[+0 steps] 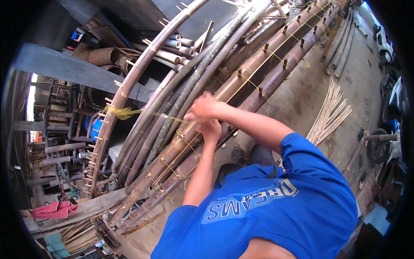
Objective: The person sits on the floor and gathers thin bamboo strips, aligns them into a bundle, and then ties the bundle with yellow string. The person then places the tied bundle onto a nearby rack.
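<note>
A yellow cord (142, 113) runs out to the left of the hands, stretched taut and nearly level, its far end bunched around a peg on the outer curved pole (129, 82) and its near end vanishing into the right hand (202, 108). That hand is clenched round the cord, knuckles up, sitting just above the bamboo frame (241, 82); its forearm comes in from the right across the body. The left hand (211, 129) lies directly under it, touching or almost touching, fingers curled down onto the same pole; whether it grips the cord, a peg or only the bamboo cannot be told, since the right hand covers it. Both hands are on the frame, the right one nearer the cord's free run. The frame's long axis slants from lower left, below and left of the hands, up to the upper right well beyond them, so the cord crosses it at a wide angle. Thin yellow lashings (172, 168) already tie the poles just below and left of the hands, and more show along the poles up to the right. Farther right, well apart from both hands, a bundle of pale thin strips (330, 112) fans out on the concrete floor (362, 82).
</note>
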`<state>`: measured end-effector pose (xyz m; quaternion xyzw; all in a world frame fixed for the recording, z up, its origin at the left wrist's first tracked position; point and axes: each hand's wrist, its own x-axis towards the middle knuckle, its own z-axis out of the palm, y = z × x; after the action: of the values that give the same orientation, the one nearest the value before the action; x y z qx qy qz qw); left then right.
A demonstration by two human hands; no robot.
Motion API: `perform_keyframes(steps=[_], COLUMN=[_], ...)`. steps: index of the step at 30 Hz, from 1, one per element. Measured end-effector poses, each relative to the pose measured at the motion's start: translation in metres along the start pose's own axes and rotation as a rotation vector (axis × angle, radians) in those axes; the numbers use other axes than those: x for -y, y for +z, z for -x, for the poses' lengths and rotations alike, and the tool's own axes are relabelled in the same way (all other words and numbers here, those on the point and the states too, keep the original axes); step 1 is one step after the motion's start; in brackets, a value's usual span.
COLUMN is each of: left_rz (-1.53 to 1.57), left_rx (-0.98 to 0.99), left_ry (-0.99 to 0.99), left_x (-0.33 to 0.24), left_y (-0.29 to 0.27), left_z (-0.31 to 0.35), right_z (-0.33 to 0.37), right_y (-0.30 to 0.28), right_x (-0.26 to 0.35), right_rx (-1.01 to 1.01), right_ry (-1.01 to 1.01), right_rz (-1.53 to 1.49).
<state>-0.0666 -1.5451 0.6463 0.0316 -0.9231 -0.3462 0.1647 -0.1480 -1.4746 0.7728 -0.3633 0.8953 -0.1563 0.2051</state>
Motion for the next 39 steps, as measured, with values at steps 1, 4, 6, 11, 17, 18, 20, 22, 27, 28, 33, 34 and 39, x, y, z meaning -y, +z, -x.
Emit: perform_keyframes(steps=[1, 4, 6, 11, 17, 18, 20, 22, 27, 28, 33, 34, 39], left_rz=[-0.178, -0.002, -0.11, -0.1, 0.473, 0.439, 0.032, -0.166, -0.189, -0.201, -0.033, -0.168, -0.072], left_rx=[0.213, 0.293, 0.305, 0.235, 0.094, 0.052, -0.014, 0.047, 0.195, 0.187, 0.783, 0.608, 0.201], left_ry=[-0.144, -0.224, -0.221, -0.182, -0.111, -0.128, -0.061, -0.074, -0.046, -0.003, -0.046, -0.112, -0.014], left_x=[-0.02, -0.029, -0.028, -0.021, -0.056, -0.038, 0.032, 0.058, 0.07, 0.066, 0.146, 0.115, 0.124], left_y=[-0.006, -0.015, -0.011, -0.007, -0.02, -0.018, 0.004, 0.021, -0.04, -0.065, -0.164, -0.155, -0.126], left_z=[-0.004, -0.004, -0.008, -0.009, -0.089, -0.111, -0.129, -0.127, -0.117, -0.102, 0.014, 0.043, 0.071], right_z=[-0.013, -0.017, -0.014, 0.127, 0.146, 0.151, 0.163, 0.167, 0.151, 0.149, 0.096, 0.083, 0.007], right_y=[0.017, 0.018, 0.015, 0.128, 0.117, 0.115, 0.117, 0.163, 0.217, 0.233, 0.237, 0.222, 0.139], right_x=[-0.035, -0.071, -0.076, -0.066, -0.052, -0.054, -0.042, -0.043, 0.012, 0.025, 0.111, 0.119, 0.212], right_rx=[-0.135, -0.079, -0.237, -0.263, -0.357, -0.405, -0.49, -0.771, -0.448, -0.169, -0.143, -0.641, -0.968], right_ry=[0.107, -0.018, -0.177, -0.449, -0.343, -0.392, -0.195, -0.038, 0.484, 0.386, 0.339, 0.516, -0.019], right_rz=[0.286, -0.146, -0.843, -0.322, -0.591, -0.578, -0.981, -1.432, -1.833, -1.764, -2.544, -2.457, -1.121])
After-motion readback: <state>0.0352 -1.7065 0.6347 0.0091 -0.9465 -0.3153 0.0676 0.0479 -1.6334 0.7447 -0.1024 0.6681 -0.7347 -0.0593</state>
